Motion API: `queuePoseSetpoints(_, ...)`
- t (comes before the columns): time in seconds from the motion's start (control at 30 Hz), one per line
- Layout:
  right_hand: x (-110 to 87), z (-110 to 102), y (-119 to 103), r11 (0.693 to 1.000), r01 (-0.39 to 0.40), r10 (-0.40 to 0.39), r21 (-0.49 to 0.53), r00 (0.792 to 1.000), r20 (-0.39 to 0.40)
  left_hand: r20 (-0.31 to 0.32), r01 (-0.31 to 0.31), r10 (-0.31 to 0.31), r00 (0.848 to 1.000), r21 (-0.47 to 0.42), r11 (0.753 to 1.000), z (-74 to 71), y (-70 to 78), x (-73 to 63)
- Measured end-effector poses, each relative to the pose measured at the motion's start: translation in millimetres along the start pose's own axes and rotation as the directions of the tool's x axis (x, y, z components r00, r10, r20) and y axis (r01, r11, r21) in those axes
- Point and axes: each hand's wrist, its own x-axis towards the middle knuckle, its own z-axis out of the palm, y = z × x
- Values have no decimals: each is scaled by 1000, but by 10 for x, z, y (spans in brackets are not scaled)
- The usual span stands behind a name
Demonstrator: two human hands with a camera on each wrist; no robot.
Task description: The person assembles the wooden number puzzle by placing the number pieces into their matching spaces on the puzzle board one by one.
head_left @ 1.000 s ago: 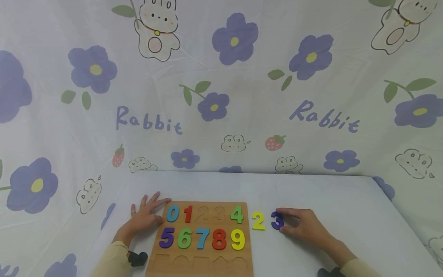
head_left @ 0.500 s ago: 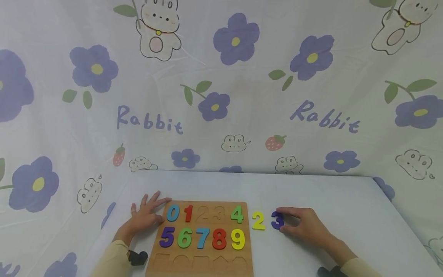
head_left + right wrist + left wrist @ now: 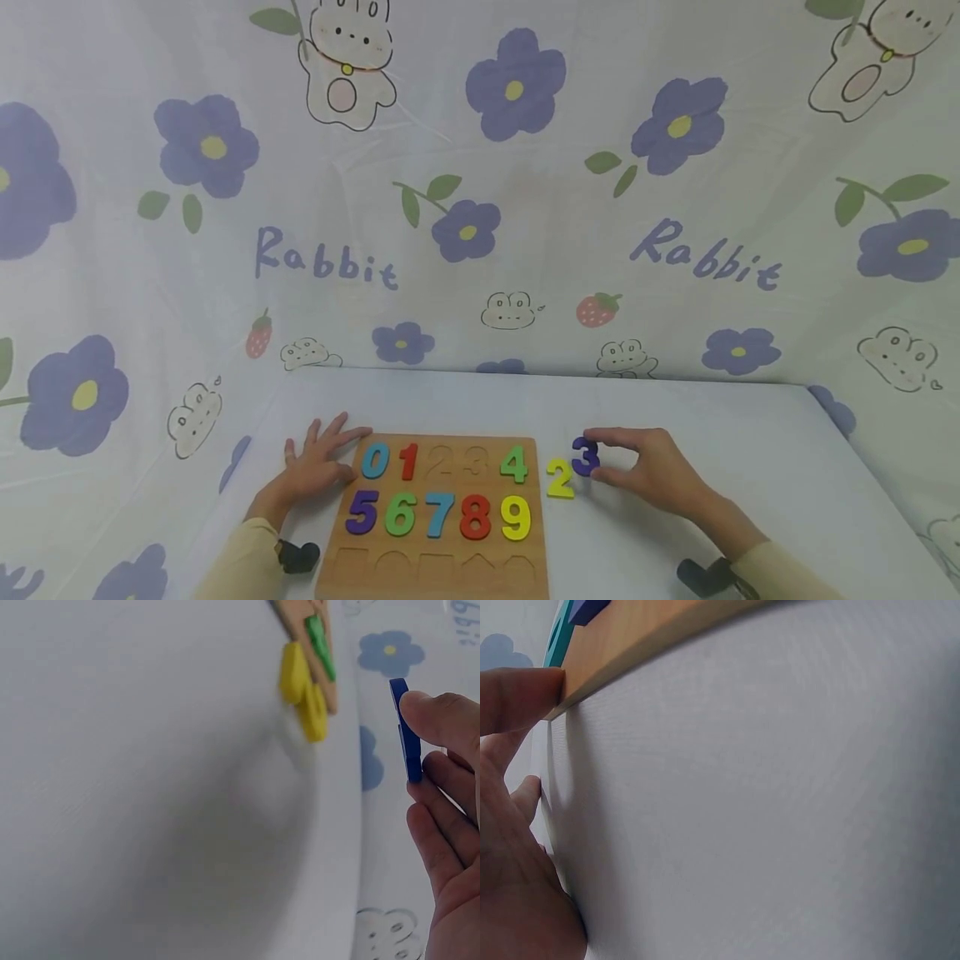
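My right hand (image 3: 660,471) pinches a purple number 3 (image 3: 586,457) between thumb and fingertips, above the table just right of the puzzle board. In the right wrist view the number 3 (image 3: 407,731) shows edge-on, lifted off the white surface. A yellow number 2 (image 3: 560,479) lies on the table between the board and that hand. My left hand (image 3: 315,462) spreads its fingers at the wooden number board (image 3: 435,571), with index finger and thumb touching its upper left corner and left edge. The recesses for 2 (image 3: 442,461) and 3 (image 3: 475,461) show bare wood.
In the board sit a blue 0 (image 3: 375,461), red 1 (image 3: 408,462), green 4 (image 3: 513,464) and a second row from purple 5 (image 3: 362,512) to yellow 9 (image 3: 516,517). Shape outlines line its lower part. A patterned curtain (image 3: 555,192) hangs behind the white table (image 3: 720,433).
My right hand has raised the purple 3 from the table and carried it slightly left and away from me, beside the yellow 2. My left hand stays at the board's edge.
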Motion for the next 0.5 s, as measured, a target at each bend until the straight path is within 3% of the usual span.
queuePoseSetpoints(0.3, 301, -12, -440, 995, 99, -99, 10, 995, 14, 32, 50, -51, 998, 43, 998, -22, 73, -16)
queuePoseSetpoints(0.5, 492, 54, -704, 989, 139, -141, 45, 989, 39, 32, 41, -43, 999, 45, 998, -17, 101, -25)
